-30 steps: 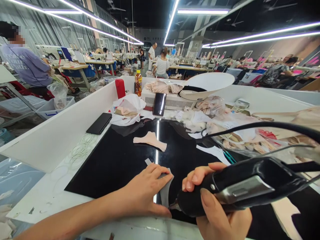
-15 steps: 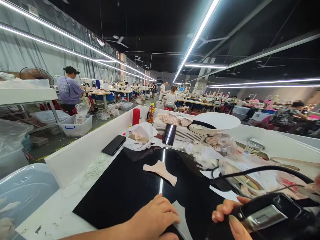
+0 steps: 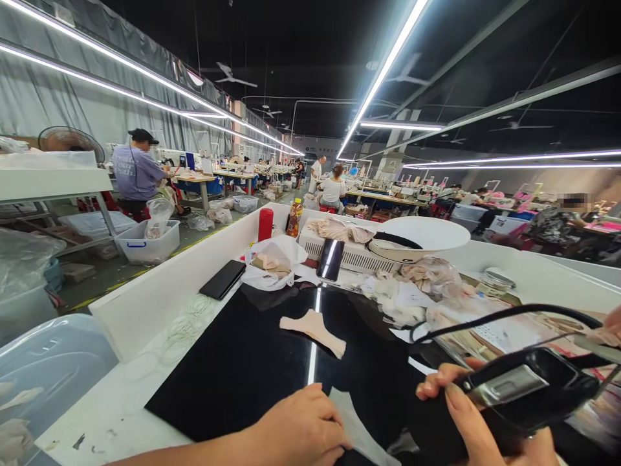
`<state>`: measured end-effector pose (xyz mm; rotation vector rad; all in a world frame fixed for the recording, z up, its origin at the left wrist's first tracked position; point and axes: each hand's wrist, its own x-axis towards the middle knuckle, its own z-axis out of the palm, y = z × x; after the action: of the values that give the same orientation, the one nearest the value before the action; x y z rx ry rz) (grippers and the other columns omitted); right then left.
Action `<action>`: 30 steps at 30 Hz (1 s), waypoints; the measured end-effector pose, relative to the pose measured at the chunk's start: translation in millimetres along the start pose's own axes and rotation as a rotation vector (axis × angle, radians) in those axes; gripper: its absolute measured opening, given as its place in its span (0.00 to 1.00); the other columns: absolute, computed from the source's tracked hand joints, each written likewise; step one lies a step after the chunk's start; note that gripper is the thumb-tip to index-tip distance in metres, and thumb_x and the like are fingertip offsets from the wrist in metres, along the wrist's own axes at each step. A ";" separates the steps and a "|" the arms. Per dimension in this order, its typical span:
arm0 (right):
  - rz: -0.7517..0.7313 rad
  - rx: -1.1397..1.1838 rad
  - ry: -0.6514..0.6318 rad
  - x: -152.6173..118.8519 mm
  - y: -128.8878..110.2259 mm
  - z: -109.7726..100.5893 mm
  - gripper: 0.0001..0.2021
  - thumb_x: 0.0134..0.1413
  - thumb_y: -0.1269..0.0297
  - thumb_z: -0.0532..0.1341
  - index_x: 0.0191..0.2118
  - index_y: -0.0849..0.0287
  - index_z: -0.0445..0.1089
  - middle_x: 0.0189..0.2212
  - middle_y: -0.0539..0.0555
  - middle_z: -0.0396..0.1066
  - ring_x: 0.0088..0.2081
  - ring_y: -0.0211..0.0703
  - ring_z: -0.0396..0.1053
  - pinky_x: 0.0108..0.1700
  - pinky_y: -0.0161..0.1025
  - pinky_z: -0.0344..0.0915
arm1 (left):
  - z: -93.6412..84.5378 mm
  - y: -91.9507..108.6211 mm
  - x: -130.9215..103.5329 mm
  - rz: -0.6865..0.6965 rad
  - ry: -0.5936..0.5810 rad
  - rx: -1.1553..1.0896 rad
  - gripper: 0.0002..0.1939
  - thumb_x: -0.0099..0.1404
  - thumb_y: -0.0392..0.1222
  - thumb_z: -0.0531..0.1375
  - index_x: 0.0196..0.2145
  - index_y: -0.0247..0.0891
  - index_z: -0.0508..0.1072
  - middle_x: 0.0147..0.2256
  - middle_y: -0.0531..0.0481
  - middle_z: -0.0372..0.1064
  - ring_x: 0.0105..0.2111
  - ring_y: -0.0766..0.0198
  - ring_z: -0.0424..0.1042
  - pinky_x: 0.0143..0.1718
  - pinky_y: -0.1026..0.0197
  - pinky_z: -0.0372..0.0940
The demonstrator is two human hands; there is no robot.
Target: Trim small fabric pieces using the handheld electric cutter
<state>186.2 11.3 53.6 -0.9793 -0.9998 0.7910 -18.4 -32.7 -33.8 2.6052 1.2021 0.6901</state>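
My left hand (image 3: 303, 424) is low in the middle, fingers bent and pressed together at the left edge of a pale grey-white fabric piece (image 3: 356, 427). Its fingertips are partly hidden. My right hand (image 3: 468, 414) is closed round a black handheld device (image 3: 543, 391) with a silver plate on top; its exact kind is unclear. A black cable (image 3: 504, 318) arches behind this device. Beyond my left hand, a beige cut fabric piece (image 3: 315, 331) lies flat on the glossy black board (image 3: 233, 375). A small translucent scrap (image 3: 403, 443) is between my hands.
A black phone (image 3: 223, 279), a white plastic bag (image 3: 264, 275) and another phone (image 3: 330, 259) lie past the board. Bagged fabric (image 3: 429, 278) crowds the right side. A low white wall (image 3: 174, 288) edges the table. Another person (image 3: 136, 168) sits far left.
My left hand has shifted slightly down, and more of the pale fabric piece shows beside it. The black device has tilted and moved a little left in my right hand.
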 end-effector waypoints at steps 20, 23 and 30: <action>-0.043 0.194 -0.226 -27.6 0.9 38.9 0.18 0.58 0.63 0.71 0.50 0.51 0.66 0.34 0.47 0.71 0.31 0.39 0.71 0.35 0.40 0.71 | -44.4 3.9 3.6 -0.083 -0.076 -0.257 0.14 0.69 0.30 0.62 0.51 0.42 0.77 0.53 0.48 0.74 0.54 0.56 0.70 0.59 0.53 0.65; -0.057 0.188 -0.233 -30.0 1.5 36.5 0.18 0.57 0.62 0.71 0.49 0.52 0.66 0.34 0.47 0.71 0.30 0.39 0.71 0.33 0.39 0.71 | -43.8 3.4 3.0 -0.086 -0.074 -0.258 0.14 0.69 0.31 0.63 0.51 0.42 0.77 0.53 0.48 0.74 0.54 0.55 0.70 0.60 0.53 0.65; -0.071 0.213 -0.276 -33.8 1.0 31.8 0.17 0.59 0.64 0.69 0.50 0.51 0.66 0.34 0.47 0.71 0.30 0.39 0.71 0.33 0.39 0.71 | -44.4 3.5 4.0 -0.093 -0.091 -0.244 0.14 0.69 0.30 0.63 0.51 0.40 0.77 0.53 0.47 0.74 0.55 0.55 0.69 0.60 0.53 0.64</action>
<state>144.7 -8.9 49.0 -0.6591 -1.1535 0.9694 -35.4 -32.8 7.5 2.3400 1.1266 0.6482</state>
